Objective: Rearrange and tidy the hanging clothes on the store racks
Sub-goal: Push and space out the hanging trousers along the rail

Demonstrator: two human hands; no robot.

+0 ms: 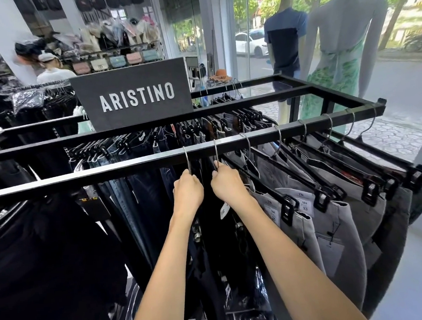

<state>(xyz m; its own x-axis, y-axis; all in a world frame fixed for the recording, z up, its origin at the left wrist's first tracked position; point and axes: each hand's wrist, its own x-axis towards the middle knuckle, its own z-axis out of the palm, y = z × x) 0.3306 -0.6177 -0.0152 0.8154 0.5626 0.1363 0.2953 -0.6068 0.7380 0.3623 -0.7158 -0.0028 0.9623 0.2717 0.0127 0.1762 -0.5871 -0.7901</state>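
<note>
Hanging from the near black square metal rail [154, 159] of the store rack, dark trousers on clip hangers [211, 235] sit directly under and between the two hands, which reach up side by side just below the rail. The left hand [187, 190] has its fingers curled round the lower stem of a silver wire hanger hook [186, 159] that loops over the rail; the right hand [225, 184], just beside it, pinches the stem of a second silver wire hook [216, 152] in the same way. To the right of the right hand, a row of grey trousers on black plastic clip hangers [317, 214] fans out along the rail, well spaced, with white size tags at the waistbands. To the left of the left hand hang blue denim jeans [129, 191], packed close, and further left black garments [42, 248]. The rack's inner rail carries more trousers on black clips. A black rectangular sign reading ARISTINO [134, 96] stands on the rack's top frame, behind the hands. Beyond the rack's far right end, two mannequins [340, 48] face the shop window.
</note>
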